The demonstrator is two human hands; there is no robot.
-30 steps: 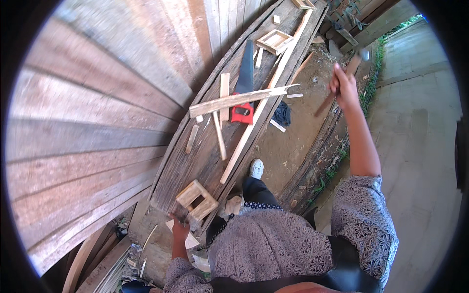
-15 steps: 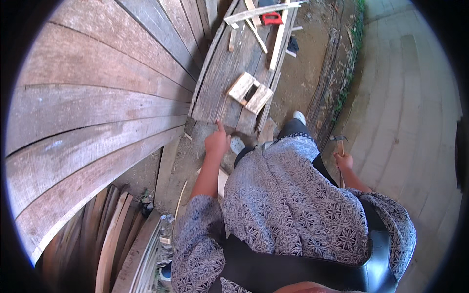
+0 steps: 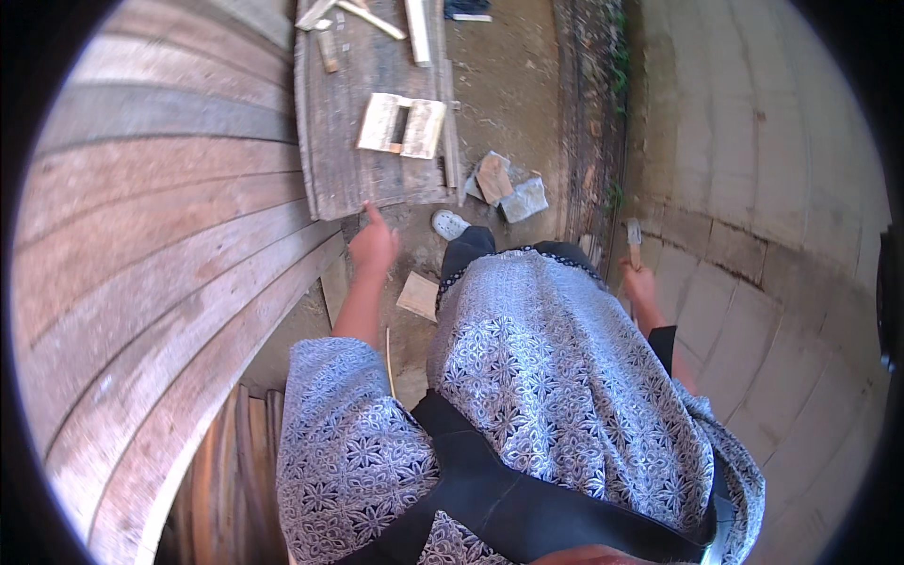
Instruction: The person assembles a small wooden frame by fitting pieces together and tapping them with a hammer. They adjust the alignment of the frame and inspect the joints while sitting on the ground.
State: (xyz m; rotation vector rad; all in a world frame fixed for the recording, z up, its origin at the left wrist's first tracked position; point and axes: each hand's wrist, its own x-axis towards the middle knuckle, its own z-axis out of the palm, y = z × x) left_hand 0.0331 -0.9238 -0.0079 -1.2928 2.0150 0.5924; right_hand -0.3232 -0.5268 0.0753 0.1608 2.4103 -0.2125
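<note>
My right hand (image 3: pixel 639 280) is closed round the wooden handle of a hammer (image 3: pixel 635 237), its metal head upward, out to the right of my body. At the near edge of a wooden workbench (image 3: pixel 330 179), my left hand (image 3: pixel 374 250) has its index finger stretched toward the bench end. The other fingers look partly curled, and nothing shows in them. Beyond that hand, a small wooden piece (image 3: pixel 379 122) of boards joined with a gap between them lies on the benchtop.
Wooden strips (image 3: pixel 418 33) lie farther up the bench. A plank wall (image 3: pixel 169 179) runs along the left, a concrete slab (image 3: pixel 716 141) along the right. Stone blocks (image 3: pixel 524 198) sit on the dirt by the bench. A board offcut (image 3: pixel 418 296) lies near my legs.
My view has turned, so the bench appears farther left and higher. One white shoe now shows beside the bench end. The hammer stays in my right hand; my left finger still points at the bench edge.
</note>
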